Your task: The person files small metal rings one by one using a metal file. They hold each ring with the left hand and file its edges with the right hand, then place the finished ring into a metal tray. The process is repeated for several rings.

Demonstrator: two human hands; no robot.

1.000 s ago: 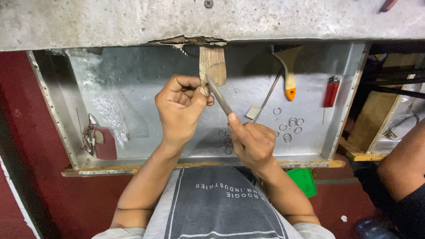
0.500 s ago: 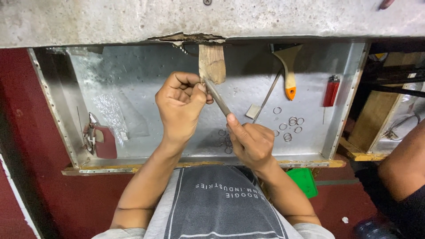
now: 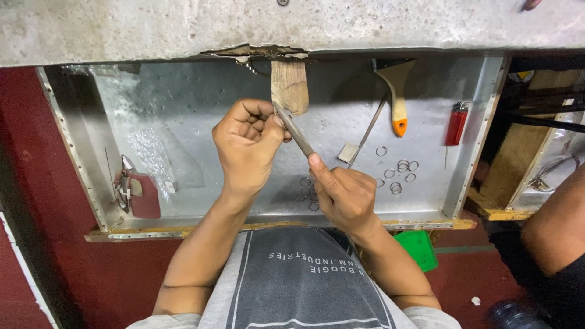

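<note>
My left hand (image 3: 247, 143) is curling shut, fingertips pinching something too small to make out against the wooden peg (image 3: 290, 86), while my right hand (image 3: 344, 194) is gripping a slim metal file (image 3: 294, 131), forefinger laid along it for control; the file is slanting between both hands above the metal tray (image 3: 183, 103), with loose rings (image 3: 399, 173) lying just right
</note>
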